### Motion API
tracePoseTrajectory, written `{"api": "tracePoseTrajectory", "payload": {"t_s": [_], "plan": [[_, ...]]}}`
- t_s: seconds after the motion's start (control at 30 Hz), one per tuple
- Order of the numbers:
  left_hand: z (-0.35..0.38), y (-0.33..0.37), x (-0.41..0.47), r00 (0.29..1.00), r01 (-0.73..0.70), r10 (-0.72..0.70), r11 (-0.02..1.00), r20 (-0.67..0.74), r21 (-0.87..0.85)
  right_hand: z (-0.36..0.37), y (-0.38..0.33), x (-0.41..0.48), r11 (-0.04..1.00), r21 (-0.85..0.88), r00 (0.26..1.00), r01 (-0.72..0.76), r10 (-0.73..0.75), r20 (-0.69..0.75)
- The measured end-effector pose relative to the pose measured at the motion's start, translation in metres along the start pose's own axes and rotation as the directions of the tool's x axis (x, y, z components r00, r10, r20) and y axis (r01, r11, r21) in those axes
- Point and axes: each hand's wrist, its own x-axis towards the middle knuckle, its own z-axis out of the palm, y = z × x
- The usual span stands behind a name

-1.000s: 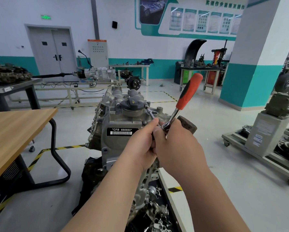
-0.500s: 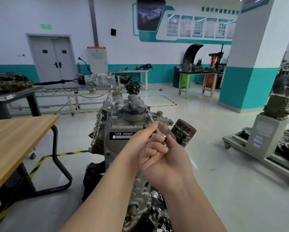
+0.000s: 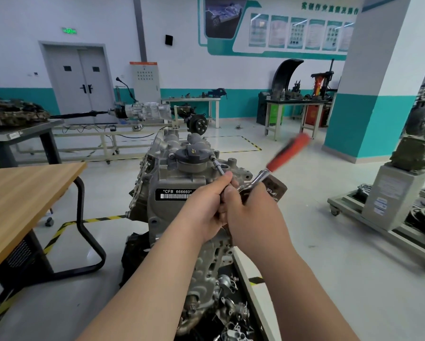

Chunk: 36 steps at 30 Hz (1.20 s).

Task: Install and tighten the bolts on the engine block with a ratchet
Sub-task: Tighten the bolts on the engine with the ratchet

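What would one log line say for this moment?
stage: bolt tightening | left hand: holds extension bar at engine block | right hand: grips ratchet head, handle blurred

i see the engine block [image 3: 174, 178] as cast metal, dull grey and rough-grained. on top of it the filler cap [image 3: 190, 155] looks black matt plastic. the ratchet [image 3: 259, 177], just right of the block, shows polished shiny steel; its orange grip is too blurred to judge. left of the block the table [image 3: 22, 193] is smooth wood. the floor [image 3: 329, 254] around is glossy.
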Motion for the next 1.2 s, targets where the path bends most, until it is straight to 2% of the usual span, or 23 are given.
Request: {"api": "tracePoseTrajectory", "payload": {"t_s": [0.03, 0.1, 0.17, 0.2, 0.27, 0.37, 0.43, 0.5, 0.57, 0.63, 0.67, 0.73, 0.8, 0.87, 0.93, 1.0, 1.07, 1.1, 1.17, 1.2], "plan": [[0.001, 0.0, -0.001, 1.0, -0.015, 0.015, 1.0, -0.003, 0.007, -0.002, 0.0, 0.002, 0.979, -0.184, 0.995, 0.091, -0.096, -0.022], [0.003, -0.001, -0.002, 1.0, -0.02, 0.02, 1.0, 0.005, 0.018, -0.002, -0.002, 0.004, 0.867, -0.448, 0.969, 0.216, -0.247, -0.01], [0.003, 0.0, -0.002, 0.999, -0.01, 0.009, 1.0, 0.041, 0.02, 0.0, -0.001, 0.003, 0.77, -0.569, 0.945, 0.289, -0.326, 0.039], [0.003, 0.0, -0.002, 0.999, -0.016, 0.015, 0.999, 0.039, 0.029, 0.001, -0.001, 0.004, 0.764, -0.569, 0.94, 0.304, -0.337, 0.051], [0.0, 0.0, -0.002, 0.999, -0.027, 0.025, 0.999, 0.038, 0.047, 0.0, -0.001, 0.005, 0.846, -0.454, 0.956, 0.278, -0.292, 0.042], [-0.002, -0.001, -0.001, 0.999, -0.025, 0.025, 0.999, 0.023, 0.037, 0.003, 0.002, 0.006, 0.994, -0.041, 0.994, 0.098, -0.095, 0.061], [-0.002, -0.001, -0.003, 1.0, 0.0, 0.0, 1.0, 0.009, 0.029, 0.008, 0.002, 0.003, 0.948, 0.298, 0.991, -0.111, 0.082, 0.107], [-0.003, 0.001, -0.009, 0.999, 0.038, -0.039, 0.999, 0.031, 0.033, 0.012, 0.0, 0.0, 0.748, 0.583, 0.947, -0.317, 0.214, 0.24], [-0.007, 0.002, -0.013, 0.996, 0.061, -0.066, 0.995, 0.067, 0.079, 0.013, -0.004, -0.004, 0.415, 0.775, 0.879, -0.477, 0.257, 0.403], [-0.009, 0.002, -0.013, 0.994, 0.055, -0.065, 0.992, 0.086, 0.112, 0.013, -0.008, -0.007, 0.069, 0.825, 0.814, -0.561, 0.227, 0.535], [-0.01, 0.002, -0.013, 0.994, 0.043, -0.053, 0.994, 0.097, 0.097, 0.013, -0.008, -0.008, -0.051, 0.819, 0.798, -0.572, 0.197, 0.569], [-0.01, 0.002, -0.013, 0.993, 0.029, -0.036, 0.997, 0.114, 0.065, 0.014, -0.008, -0.01, -0.169, 0.801, 0.787, -0.575, 0.152, 0.597], [-0.012, 0.002, -0.012, 0.993, 0.025, -0.034, 0.997, 0.116, 0.076, 0.015, -0.006, -0.011, -0.195, 0.792, 0.783, -0.578, 0.138, 0.606], [-0.013, 0.001, -0.01, 0.996, 0.037, -0.046, 0.994, 0.079, 0.103, 0.018, -0.005, -0.012, -0.162, 0.8, 0.787, -0.577, 0.152, 0.598], [-0.011, 0.0, -0.007, 0.998, 0.059, -0.062, 0.994, 0.033, 0.094, 0.022, -0.003, -0.011, -0.013, 0.828, 0.809, -0.561, 0.204, 0.551], [-0.011, 0.0, -0.002, 0.998, 0.056, -0.056, 0.998, 0.002, 0.035, 0.024, 0.001, -0.01, 0.276, 0.827, 0.867, -0.49, 0.249, 0.431], [-0.012, 0.0, -0.002, 0.998, 0.065, -0.065, 0.998, 0.015, 0.0, 0.022, 0.004, -0.01, 0.601, 0.707, 0.928, -0.373, 0.23, 0.293], [-0.012, 0.0, -0.003, 0.998, 0.067, -0.067, 0.998, 0.021, -0.006, 0.02, 0.004, -0.009, 0.729, 0.61, 0.949, -0.311, 0.208, 0.235], [-0.012, 0.0, -0.003, 0.999, 0.039, -0.039, 0.999, 0.011, -0.007, 0.015, 0.003, -0.007, 0.909, 0.371, 0.981, -0.189, 0.156, 0.118], [-0.012, 0.0, -0.004, 1.0, 0.022, -0.022, 1.0, 0.001, -0.008, 0.014, 0.003, -0.006, 0.964, 0.24, 0.993, -0.118, 0.108, 0.055]]}}
